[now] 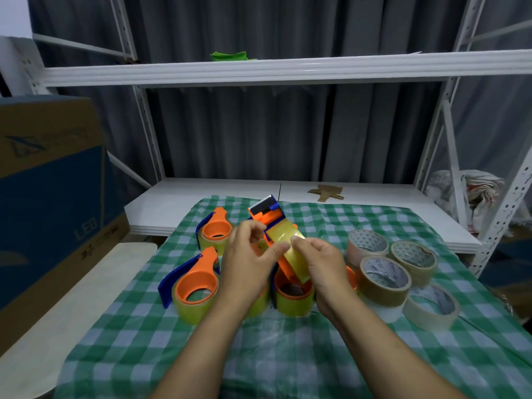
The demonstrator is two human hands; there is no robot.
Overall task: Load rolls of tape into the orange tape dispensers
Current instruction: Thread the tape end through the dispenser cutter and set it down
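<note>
I hold an orange and blue tape dispenser (pixel 266 216) above the cloth, its toothed blade pointing away from me. A yellowish clear tape roll (pixel 290 251) sits in it. My left hand (pixel 249 260) grips the dispenser's left side. My right hand (pixel 325 263) pinches the roll's surface with thumb and forefinger. Three loaded orange dispensers lie on the cloth: one far left (pixel 214 231), one near left (pixel 195 286), one under my hands (pixel 293 295). Several loose brown and pale tape rolls (pixel 384 280) lie to the right.
A green and white checked cloth (pixel 276 349) covers the table. A large blue and brown cardboard box (pixel 49 197) stands at the left. White metal shelving (pixel 288 69) rises behind, with cardboard scraps (pixel 326 192) on its lower shelf and a bag (pixel 472 191) at the right.
</note>
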